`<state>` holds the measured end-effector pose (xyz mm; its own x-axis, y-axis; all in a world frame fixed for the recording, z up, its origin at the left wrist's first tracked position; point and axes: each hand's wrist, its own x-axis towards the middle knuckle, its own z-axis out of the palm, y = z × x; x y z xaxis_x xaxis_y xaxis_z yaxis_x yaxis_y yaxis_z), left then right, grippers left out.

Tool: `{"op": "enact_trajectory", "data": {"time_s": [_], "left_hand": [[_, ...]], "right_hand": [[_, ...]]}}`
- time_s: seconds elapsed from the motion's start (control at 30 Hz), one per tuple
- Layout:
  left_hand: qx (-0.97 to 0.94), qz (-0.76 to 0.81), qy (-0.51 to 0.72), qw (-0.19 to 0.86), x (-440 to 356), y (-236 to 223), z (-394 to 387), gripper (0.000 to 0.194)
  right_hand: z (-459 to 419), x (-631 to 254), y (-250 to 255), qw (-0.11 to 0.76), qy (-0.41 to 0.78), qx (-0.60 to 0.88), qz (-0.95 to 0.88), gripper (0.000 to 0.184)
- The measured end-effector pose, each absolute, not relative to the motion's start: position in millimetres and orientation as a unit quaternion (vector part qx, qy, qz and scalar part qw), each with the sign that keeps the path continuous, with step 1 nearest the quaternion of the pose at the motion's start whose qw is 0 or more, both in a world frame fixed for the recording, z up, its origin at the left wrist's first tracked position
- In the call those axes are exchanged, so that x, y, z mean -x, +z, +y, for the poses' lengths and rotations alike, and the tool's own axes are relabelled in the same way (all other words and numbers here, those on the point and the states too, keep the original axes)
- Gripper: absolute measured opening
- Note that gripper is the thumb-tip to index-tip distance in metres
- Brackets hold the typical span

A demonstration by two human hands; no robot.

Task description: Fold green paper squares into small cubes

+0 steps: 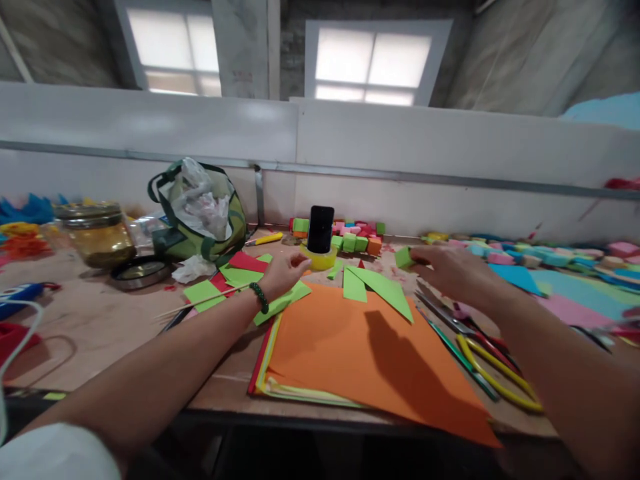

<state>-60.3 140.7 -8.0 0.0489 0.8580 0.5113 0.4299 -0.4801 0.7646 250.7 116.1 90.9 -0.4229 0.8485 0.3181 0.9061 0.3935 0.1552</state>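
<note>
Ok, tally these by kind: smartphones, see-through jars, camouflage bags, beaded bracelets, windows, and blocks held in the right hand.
Smartphone: 1
See-through jar: 1
Camouflage bag: 1
Beaded bracelet: 1
Windows: 2
Light-green block held in the right hand: 1
Total: 7

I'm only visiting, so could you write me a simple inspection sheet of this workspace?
Surface: brown table with reddish stains.
Job's things: green paper cube; orange sheet on a paper stack; green paper pieces; scissors to the right.
Clutter: green bag holding crumpled plastic; glass jar; black phone standing on a round yellow base; colored cubes behind.
Hands: right hand holds the green paper cube; left hand is beside the yellow base, its grip unclear.
Cables: white cable at the left edge.
Surroundings: white partition, two windows above.
</note>
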Motion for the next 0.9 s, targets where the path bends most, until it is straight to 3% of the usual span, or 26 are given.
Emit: {"op": "enact_trajectory", "data": {"time_s": [0.2,0.33,0.53,0.67,0.9], "left_hand": [[-0.683,0.447,0.530,0.230,50.9,-9.8,132.2,0.025],[-0.593,0.472,0.609,0.235,67.7,-7.3,150.2,0.041],[-0.490,0.509,0.680,0.197,91.6,-12.4,171.7,0.038],[-0.524,0.488,0.675,0.178,84.0,-14.9,167.8,0.035],[-0.689,0.399,0.590,0.136,51.3,-8.1,128.0,0.024]], "right_hand": [[97.3,-229.5,74.2,-0.008,-0.071,0.465,-0.883,0.015],[114.9,-192.4,63.3,-0.032,-0.073,0.385,-0.919,0.016],[134.7,-139.6,64.3,-0.056,-0.051,0.323,-0.943,0.019],[151.2,-154.5,70.5,-0.005,-0.046,0.427,-0.903,0.035],[158.1,-218.7,43.2,-0.145,-0.036,0.562,-0.814,0.026]]}}
